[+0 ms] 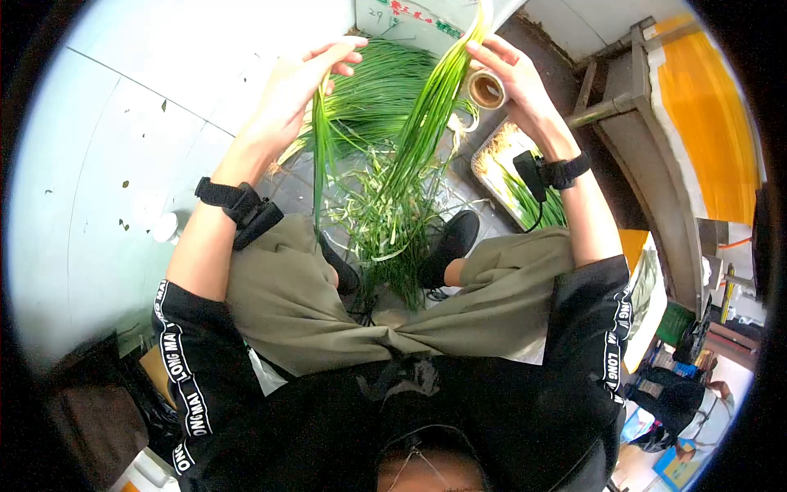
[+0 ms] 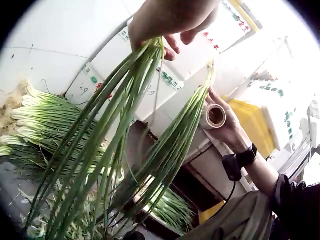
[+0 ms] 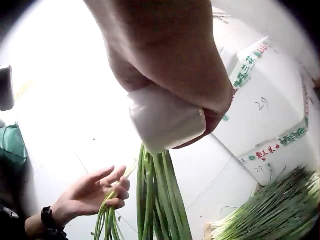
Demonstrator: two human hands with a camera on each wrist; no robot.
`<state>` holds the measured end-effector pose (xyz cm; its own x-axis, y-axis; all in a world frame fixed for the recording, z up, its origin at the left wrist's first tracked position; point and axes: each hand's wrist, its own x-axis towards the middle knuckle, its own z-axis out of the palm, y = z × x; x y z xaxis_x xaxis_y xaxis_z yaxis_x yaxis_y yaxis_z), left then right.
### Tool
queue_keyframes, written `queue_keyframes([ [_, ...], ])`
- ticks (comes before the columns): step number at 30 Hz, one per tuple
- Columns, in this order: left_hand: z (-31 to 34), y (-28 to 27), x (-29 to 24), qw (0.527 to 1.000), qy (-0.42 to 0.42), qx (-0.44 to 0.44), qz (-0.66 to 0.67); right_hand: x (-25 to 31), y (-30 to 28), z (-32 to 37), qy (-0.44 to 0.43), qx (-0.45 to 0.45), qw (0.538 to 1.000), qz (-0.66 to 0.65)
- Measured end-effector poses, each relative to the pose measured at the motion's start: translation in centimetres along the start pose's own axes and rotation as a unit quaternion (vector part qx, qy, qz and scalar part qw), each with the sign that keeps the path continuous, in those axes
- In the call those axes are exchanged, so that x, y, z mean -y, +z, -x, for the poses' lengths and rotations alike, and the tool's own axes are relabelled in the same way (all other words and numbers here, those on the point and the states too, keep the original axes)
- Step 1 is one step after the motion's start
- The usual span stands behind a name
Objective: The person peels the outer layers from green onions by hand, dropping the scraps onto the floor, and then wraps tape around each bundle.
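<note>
My left hand (image 1: 293, 82) pinches a thin bunch of spring onions (image 1: 322, 135) near its pale top end, and the green leaves hang down. Opposite it, my right hand (image 1: 518, 78) grips a thicker bunch of spring onions (image 1: 429, 107), white ends up and leaves slanting toward the floor. That same hand also holds a roll of clear tape (image 3: 167, 120), its cardboard core facing out in the head view. The two bunches hang apart from each other. In the right wrist view, the roll and the forearm hide most of the right fingers.
A large heap of spring onions (image 1: 377, 78) lies on the floor ahead. Loose leaf scraps (image 1: 385, 217) cover the floor between the feet. At right stands a tray of spring onions (image 1: 489, 168). White boxes (image 3: 270, 110) are stacked behind. Another person (image 1: 684, 406) is at far right.
</note>
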<state>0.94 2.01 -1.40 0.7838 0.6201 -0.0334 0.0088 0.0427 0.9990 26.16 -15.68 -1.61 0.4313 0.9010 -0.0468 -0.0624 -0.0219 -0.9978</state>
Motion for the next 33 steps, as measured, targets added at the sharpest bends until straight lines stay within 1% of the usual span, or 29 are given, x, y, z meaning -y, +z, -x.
queue_keyframes([
  [2,0.0,0.0,0.0,1.000,-0.011,0.006,-0.007,-0.2,-0.7,0.0,-0.005,-0.013,1.000,-0.011],
  [4,0.2,0.1,0.0,0.999,-0.016,0.004,-0.029,-0.3,-1.2,-0.1,0.021,-0.020,0.998,-0.048],
  [7,0.4,0.6,-0.5,0.998,-0.011,0.012,-0.065,-0.4,-1.7,-0.2,0.020,-0.017,0.997,-0.068],
  [11,-0.2,1.1,0.0,0.995,0.001,0.010,-0.099,-0.3,-1.6,0.0,0.029,-0.017,0.997,-0.064],
  [14,0.0,1.8,-0.6,0.992,0.013,-0.009,-0.128,-0.2,-1.2,0.1,0.033,-0.015,0.998,-0.054],
  [16,0.2,1.9,-1.5,0.987,0.020,-0.077,-0.143,-0.3,-1.2,0.3,0.022,-0.020,0.998,-0.060],
  [17,-0.2,1.5,-1.2,0.986,0.021,-0.077,-0.143,-0.2,-1.3,0.3,0.012,-0.025,0.997,-0.066],
  [18,-0.6,0.8,-1.2,0.986,0.036,-0.110,-0.122,-0.2,-1.3,0.3,0.010,-0.025,0.997,-0.066],
  [19,-0.9,0.4,-1.1,0.984,0.051,-0.141,-0.099,-0.1,-1.4,0.3,-0.012,-0.037,0.997,-0.065],
  [20,-1.0,-0.1,-1.1,0.979,0.045,-0.169,-0.108,-0.1,-1.6,0.3,-0.035,-0.049,0.996,-0.064],
  [21,-0.9,-0.1,-1.1,0.979,0.047,-0.167,-0.109,-0.2,-1.8,0.3,-0.037,-0.050,0.996,-0.065],
  [24,-0.6,0.0,-1.2,0.983,0.059,-0.149,-0.088,-0.7,-1.8,0.4,-0.054,-0.063,0.996,0.017],
  [25,-0.3,0.5,-1.3,0.990,0.049,-0.087,-0.102,-0.9,-1.4,0.5,-0.060,-0.060,0.995,0.047],
  [26,0.0,1.1,-1.3,0.992,0.039,-0.024,-0.114,-1.0,-1.1,0.9,-0.044,-0.042,0.996,0.067],
  [27,0.2,2.0,-1.5,0.992,0.038,-0.025,-0.116,-0.9,-0.3,1.2,-0.034,-0.015,0.997,0.069],
  [29,0.6,3.9,-1.7,0.988,-0.005,0.024,-0.150,-1.2,1.3,1.3,-0.049,0.030,0.996,0.065],
  [30,0.6,4.4,-1.8,0.988,-0.005,0.040,-0.147,-1.0,1.8,1.5,-0.016,0.045,0.995,0.082],
  [33,0.1,5.4,-1.5,0.989,0.004,0.045,-0.140,0.3,3.6,2.0,0.027,0.122,0.990,0.070],
])
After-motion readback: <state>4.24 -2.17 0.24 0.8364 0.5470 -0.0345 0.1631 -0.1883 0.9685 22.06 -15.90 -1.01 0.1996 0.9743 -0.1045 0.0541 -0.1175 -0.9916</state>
